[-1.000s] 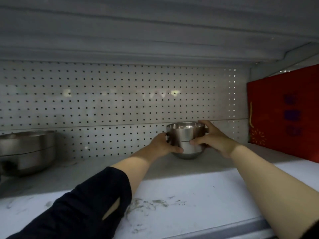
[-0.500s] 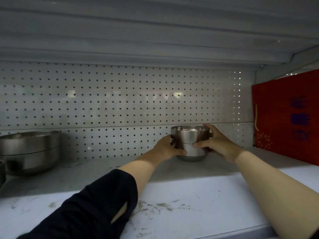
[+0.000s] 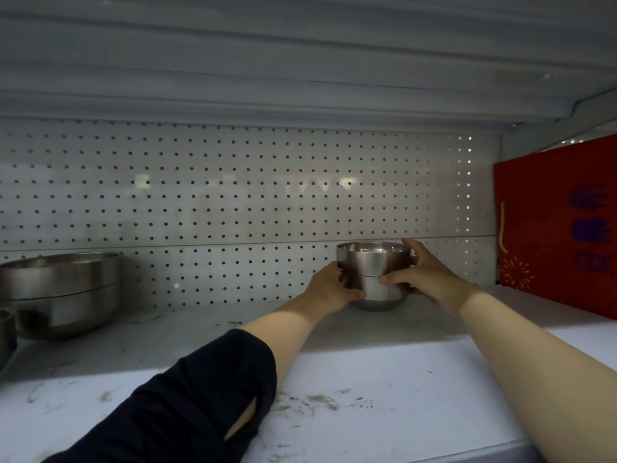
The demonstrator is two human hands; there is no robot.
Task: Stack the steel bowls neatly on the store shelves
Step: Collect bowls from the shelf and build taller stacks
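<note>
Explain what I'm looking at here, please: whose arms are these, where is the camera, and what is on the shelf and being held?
There is no machine: a person wears a wide-angle camera on the head, so you see along their own two arms into a store shelf with a perforated back panel. The left hand and right hand each grip one side of a small stack of steel bowls, two bowls nested, standing near the back of the shelf. At far left stands a larger stack of steel bowls, with the edge of another dark bowl beside it, mostly cut off. On the right stands a red box with blurred print. The shelf surface shows scuff marks near the front.
</note>
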